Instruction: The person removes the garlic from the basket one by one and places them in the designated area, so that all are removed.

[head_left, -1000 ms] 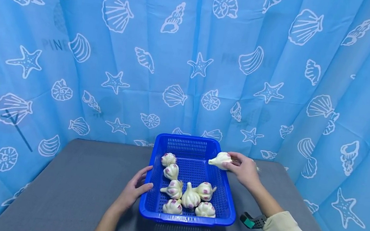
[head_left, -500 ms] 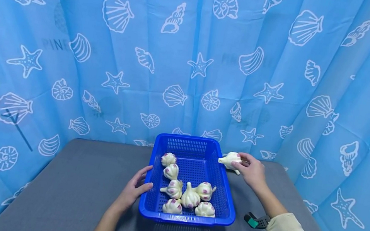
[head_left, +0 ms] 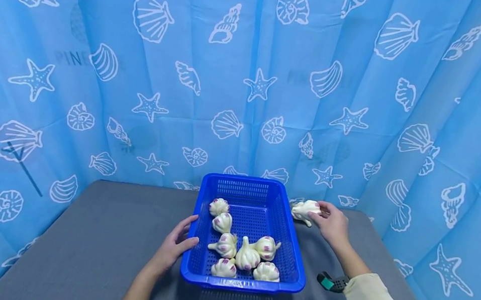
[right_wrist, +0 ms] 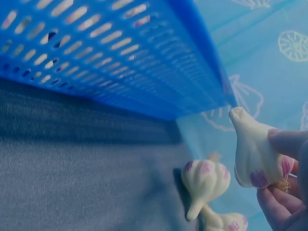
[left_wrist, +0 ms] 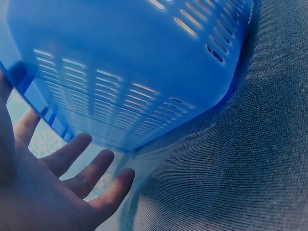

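A blue perforated plastic basket (head_left: pixel 241 285) holds several garlic bulbs (head_left: pixel 248 258), white with purple patches, along its left and near sides. My left hand (head_left: pixel 174 242) rests against the basket's left rim; in the left wrist view its fingers (left_wrist: pixel 96 168) are spread and loosely bent below the rim. Beyond the basket's right rim, my right hand (head_left: pixel 331 227) pinches a garlic bulb (right_wrist: pixel 255 149) between thumb and fingers, its stem pointing to the basket. Beside it, two more garlic bulbs (right_wrist: pixel 204 180) lie on the table in the right wrist view, one partly cut off.
A grey cloth-covered table (head_left: pixel 119 235) carries the basket. Behind and at both sides hangs a blue curtain (head_left: pixel 254 111) with white shell and starfish prints. Black bands (head_left: pixel 332 282) sit on both wrists.
My right hand has carried the garlic bulb from over the basket's right rim outward to the right and lower, near the bulbs outside. My left hand and the basket have stayed put.
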`<state>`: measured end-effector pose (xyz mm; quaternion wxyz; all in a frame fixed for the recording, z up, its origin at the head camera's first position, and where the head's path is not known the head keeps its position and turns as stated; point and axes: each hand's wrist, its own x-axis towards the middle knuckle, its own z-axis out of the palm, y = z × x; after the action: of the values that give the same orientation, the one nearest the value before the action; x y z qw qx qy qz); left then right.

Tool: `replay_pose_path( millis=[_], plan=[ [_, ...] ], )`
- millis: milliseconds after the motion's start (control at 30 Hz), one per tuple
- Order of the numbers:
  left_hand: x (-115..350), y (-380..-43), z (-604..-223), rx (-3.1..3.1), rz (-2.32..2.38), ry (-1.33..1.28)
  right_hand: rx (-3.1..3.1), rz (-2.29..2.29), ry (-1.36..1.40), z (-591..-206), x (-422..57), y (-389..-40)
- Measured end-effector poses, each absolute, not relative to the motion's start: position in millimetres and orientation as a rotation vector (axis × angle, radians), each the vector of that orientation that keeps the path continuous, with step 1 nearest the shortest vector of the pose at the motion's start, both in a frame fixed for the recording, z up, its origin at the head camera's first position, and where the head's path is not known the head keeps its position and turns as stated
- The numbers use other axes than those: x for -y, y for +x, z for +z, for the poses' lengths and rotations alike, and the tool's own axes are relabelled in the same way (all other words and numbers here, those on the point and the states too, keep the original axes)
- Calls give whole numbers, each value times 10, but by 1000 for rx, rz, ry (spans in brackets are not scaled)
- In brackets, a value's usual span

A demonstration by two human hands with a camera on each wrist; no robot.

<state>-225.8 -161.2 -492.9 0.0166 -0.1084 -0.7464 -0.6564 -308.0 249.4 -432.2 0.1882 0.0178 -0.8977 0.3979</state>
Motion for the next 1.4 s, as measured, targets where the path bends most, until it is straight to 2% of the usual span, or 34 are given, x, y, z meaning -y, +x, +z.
replay_pose_path(
  millis=[933, 1400],
  plan=[
    [1618, -2253, -4895, 2323, -2047, -318, 2674, 980, -39, -4806, -2525, -3190],
    [1617, -2262, -4925, 2334, -2038, -321, 2684, 931, -32, -4893, -2533, -3194]
  ],
)
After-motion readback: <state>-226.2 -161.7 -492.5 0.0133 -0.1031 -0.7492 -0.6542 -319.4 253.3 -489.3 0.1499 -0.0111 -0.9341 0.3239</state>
